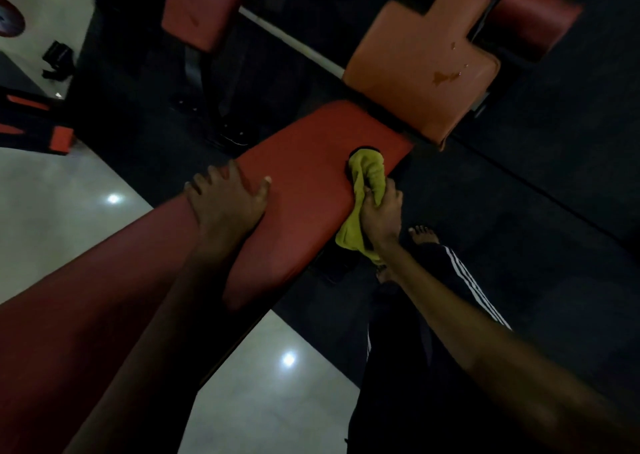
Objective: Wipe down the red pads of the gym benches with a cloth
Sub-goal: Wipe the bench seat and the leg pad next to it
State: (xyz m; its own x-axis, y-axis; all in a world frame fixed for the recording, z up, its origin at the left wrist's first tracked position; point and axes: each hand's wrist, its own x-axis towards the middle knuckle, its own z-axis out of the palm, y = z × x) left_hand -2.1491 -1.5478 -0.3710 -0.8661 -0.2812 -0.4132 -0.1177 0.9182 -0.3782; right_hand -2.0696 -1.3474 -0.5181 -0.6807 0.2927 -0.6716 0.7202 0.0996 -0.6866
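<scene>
Two hands at work, head camera looking down. At 9 o'clock of centre the left hand (228, 200) lies flat on the long red pad (304, 176), fingers straight and spread, thumb splayed toward 3 o'clock. At 3 o'clock, right on the pad's edge, the right hand (379, 211) has its fingers curled tight round a yellow cloth (367, 173). It's bunched: the upper wad sits on the pad at 12 o'clock of the fist, and the tail hangs off the edge toward 7 o'clock.

That pad runs from 7 o'clock up to 1 o'clock, where a second pad (422, 69), brighter and orange in the light, stands at its end with wet blotches on its face. A third pad (204, 6) shows at 11 o'clock and a red roller (533, 17) between 1 and 2 o'clock, both blurred. Beneath it all is a dark mat (519, 211), with pale tiles (52, 218) at 9 and 6 o'clock. A bare foot (424, 235) and a striped trouser leg (460, 273) sit just right of the cloth-holding wrist.
</scene>
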